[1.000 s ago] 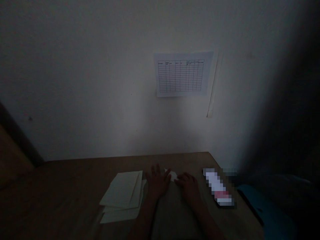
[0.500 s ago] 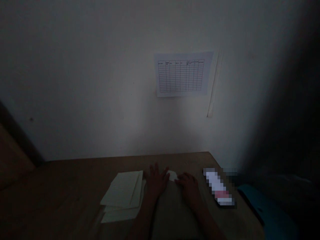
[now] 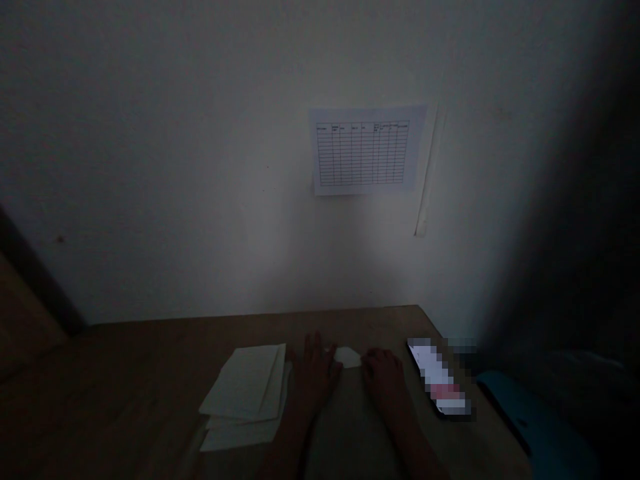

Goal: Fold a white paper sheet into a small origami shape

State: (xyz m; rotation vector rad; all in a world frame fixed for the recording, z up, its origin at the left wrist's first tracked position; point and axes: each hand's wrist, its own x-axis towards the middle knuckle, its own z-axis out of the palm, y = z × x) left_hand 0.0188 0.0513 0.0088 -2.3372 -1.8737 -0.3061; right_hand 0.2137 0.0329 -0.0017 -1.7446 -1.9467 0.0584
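Observation:
A small piece of white paper (image 3: 349, 357) lies on the brown table (image 3: 175, 360) between my two hands, its sides partly covered by them. My left hand (image 3: 313, 372) rests at the left side of the paper with its fingers spread, the thumb side touching it. At the right end, my right hand (image 3: 385, 375) has its fingers curled together and pinches the paper's edge. Left of my left forearm sits a loose stack of pale paper sheets (image 3: 243, 383). The light is dim, so folds in the small paper are hard to make out.
A phone (image 3: 435, 373) with a lit, blurred screen lies near the table's right edge. Beyond that edge is a blue object (image 3: 535, 420), perhaps a chair. A printed table sheet (image 3: 370, 150) hangs on the wall behind the table.
My right hand has shifted slightly right and its fingers have curled in more. More of the white paper shows between the hands, with a more pointed right end.

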